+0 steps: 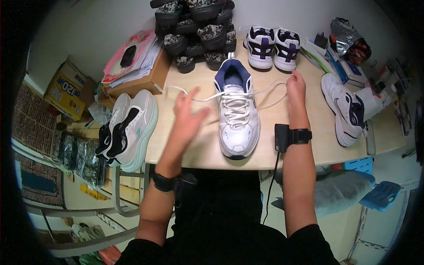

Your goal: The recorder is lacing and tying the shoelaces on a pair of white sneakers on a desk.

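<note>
A white Nike sneaker (239,132) with a navy lining sits upright on the table, its toe towards me. Its white shoelace (212,97) is threaded through the eyelets, and both loose ends spread out sideways. My left hand (189,111), blurred, is to the left of the shoe with thumb and fingers apart. That side's lace passes at its fingertips; no grip on it shows. On the right, my right hand (295,87) is raised with its fingers closed on the other lace end, which trails back in a slack curve.
A matching white sneaker (343,109) lies on its side at the right. Grey-white running shoes (134,129) stand at the left edge. Behind are stacked camouflage shoes (198,36), white-and-black sneakers (273,49) and a cardboard box (155,78) under papers. A cable (272,185) hangs from my right wrist device.
</note>
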`<state>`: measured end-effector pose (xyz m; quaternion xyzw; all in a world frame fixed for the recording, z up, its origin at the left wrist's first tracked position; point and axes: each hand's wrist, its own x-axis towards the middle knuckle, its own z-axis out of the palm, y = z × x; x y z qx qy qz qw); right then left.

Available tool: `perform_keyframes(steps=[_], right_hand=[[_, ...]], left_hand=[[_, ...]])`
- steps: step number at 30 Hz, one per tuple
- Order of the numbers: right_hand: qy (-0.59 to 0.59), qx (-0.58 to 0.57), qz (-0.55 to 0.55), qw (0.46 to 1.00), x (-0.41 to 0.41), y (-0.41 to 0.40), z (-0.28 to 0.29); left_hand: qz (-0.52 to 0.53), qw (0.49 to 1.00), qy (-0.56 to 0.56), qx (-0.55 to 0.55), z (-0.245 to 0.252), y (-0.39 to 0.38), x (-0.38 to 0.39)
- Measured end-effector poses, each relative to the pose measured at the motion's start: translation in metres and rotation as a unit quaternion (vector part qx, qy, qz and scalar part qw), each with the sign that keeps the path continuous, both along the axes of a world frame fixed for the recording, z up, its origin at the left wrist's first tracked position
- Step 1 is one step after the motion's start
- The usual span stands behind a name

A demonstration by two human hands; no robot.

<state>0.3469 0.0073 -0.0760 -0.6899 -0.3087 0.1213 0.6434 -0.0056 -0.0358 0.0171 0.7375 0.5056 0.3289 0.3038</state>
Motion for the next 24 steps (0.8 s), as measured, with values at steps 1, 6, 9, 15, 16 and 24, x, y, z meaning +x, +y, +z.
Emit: perform_keyframes(steps=[1, 6, 9, 15, 16, 24], right_hand=[[-0.05, 0.018, -0.015, 0.998, -0.012, -0.001, 0.007], [0.035, 0.011, 0.391, 0.92, -0.059, -0.048, 0.075], [0.036, -0.058, 0.508, 0.859, -0.091, -0.055, 0.087], [-0.055, -0.027, 0.496, 0.866, -0.107, -0.045, 0.068], [-0.053, -0.033, 0.485, 0.872, -0.107, -0.046, 0.07], [0.028, -0.112, 0.502, 0.857, -0.113, -0.057, 0.092]], left_hand=[[-0.009, 0.99, 0.131, 0.05, 0.002, -0.009, 0.009], [-0.091, 0.985, -0.142, -0.024, -0.012, -0.022, 0.047], [-0.099, 0.979, -0.173, -0.037, -0.015, -0.013, 0.045], [-0.087, 0.994, -0.05, -0.04, 0.002, 0.016, 0.01], [-0.094, 0.993, 0.002, -0.076, 0.009, 0.019, 0.004], [-0.019, 0.998, 0.034, -0.049, 0.054, 0.045, -0.019]])
